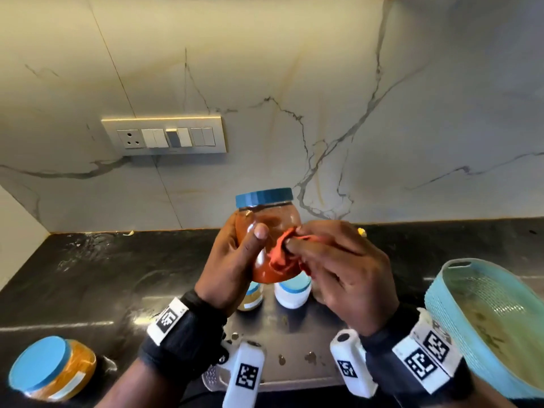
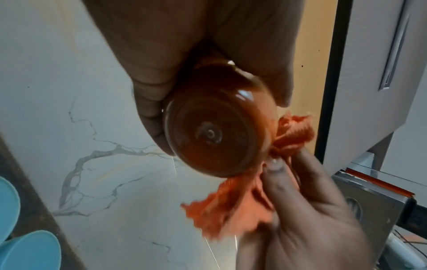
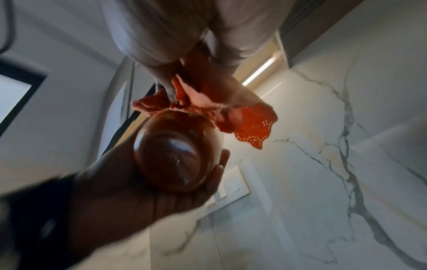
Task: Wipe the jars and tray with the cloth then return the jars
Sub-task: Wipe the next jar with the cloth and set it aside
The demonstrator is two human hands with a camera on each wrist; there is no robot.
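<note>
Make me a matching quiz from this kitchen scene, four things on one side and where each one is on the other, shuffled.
Things:
1. red-filled clear jar with blue lid
2. orange cloth
3. light blue plastic tray
4. yellow-filled jar with blue lid

Places:
A. standing on the black counter, near left
B. gripped in the left hand
C. on the counter, far right
D. pinched in the right hand, against the jar

Pairs: 1-B, 2-D, 3-C, 4-A

Both forearms reached forward and up over the counter, each wrist wrapped in a black band with white coded tags. The left hand point(image 1: 232, 260) was raised, its thumb and fingers curled round a red-filled jar point(image 1: 266, 231). The right hand point(image 1: 341, 266) pinched a bunched orange cloth point(image 1: 281, 254) against the jar's side.
</note>
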